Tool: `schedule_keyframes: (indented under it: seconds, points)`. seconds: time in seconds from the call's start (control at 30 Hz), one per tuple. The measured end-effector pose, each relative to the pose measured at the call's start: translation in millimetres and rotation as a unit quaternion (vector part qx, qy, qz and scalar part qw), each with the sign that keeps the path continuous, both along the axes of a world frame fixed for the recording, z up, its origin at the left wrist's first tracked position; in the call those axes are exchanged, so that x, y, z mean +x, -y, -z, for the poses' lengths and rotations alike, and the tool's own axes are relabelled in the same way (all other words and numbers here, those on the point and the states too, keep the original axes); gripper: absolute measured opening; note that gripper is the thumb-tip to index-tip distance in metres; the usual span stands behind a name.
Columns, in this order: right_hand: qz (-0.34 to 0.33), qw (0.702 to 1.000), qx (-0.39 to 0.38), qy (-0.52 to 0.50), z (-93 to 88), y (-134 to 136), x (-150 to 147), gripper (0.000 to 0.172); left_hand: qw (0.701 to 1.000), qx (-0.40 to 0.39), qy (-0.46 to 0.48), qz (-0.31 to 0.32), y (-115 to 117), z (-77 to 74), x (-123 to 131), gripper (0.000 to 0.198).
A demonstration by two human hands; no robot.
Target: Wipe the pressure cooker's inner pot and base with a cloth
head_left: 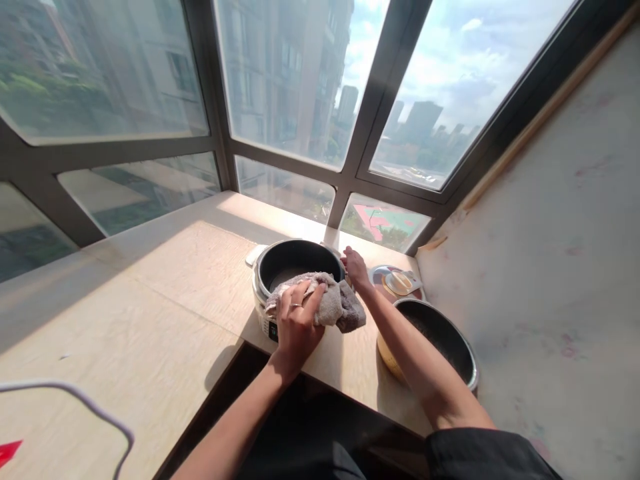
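Observation:
A white electric cooker with a dark inside stands lidless near the counter's front edge. My left hand wears a ring and grips a greyish towel, pressing it against the cooker's near rim. Part of the towel bunches and hangs over the front right side. My right hand is closed at the cooker's right side, where the handle sits; its fingers are partly hidden. On the opposite side a white side handle sticks out.
Right of the cooker, partly behind my right forearm, is a pot with a dark inside. A round lid lies behind it by the wall. A pale cable curves over the counter at left. Windows enclose the back.

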State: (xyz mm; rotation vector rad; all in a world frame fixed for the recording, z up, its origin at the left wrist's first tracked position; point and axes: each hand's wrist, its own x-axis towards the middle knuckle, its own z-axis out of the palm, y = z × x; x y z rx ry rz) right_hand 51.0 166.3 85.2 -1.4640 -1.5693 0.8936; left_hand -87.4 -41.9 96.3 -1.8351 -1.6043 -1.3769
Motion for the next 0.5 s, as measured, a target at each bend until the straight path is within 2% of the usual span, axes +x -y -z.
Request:
schedule_keyframes:
  seconds: [0.13, 0.3, 0.43, 0.5]
  points:
    - [0.020, 0.998, 0.023, -0.063, -6.2, 11, -2, 0.047, 0.998, 0.044, -0.011, 0.042, -6, 7.0, 19, 0.044]
    - [0.016, 0.990, 0.060, -0.129, -12.1, 46, 11, 0.049, 0.996, 0.061, -0.002, 0.057, -27, 12.6, 43, 0.051]
    - [0.028, 0.983, 0.082, -0.161, -14.1, 76, 42, 0.051, 0.994, 0.071, 0.038, 0.076, -37, 6.5, 55, 0.048]
    - [-0.001, 0.981, 0.078, -0.175, -12.2, 94, 59, 0.055, 0.987, 0.099, 0.075, 0.103, -35, -1.6, 61, 0.041]
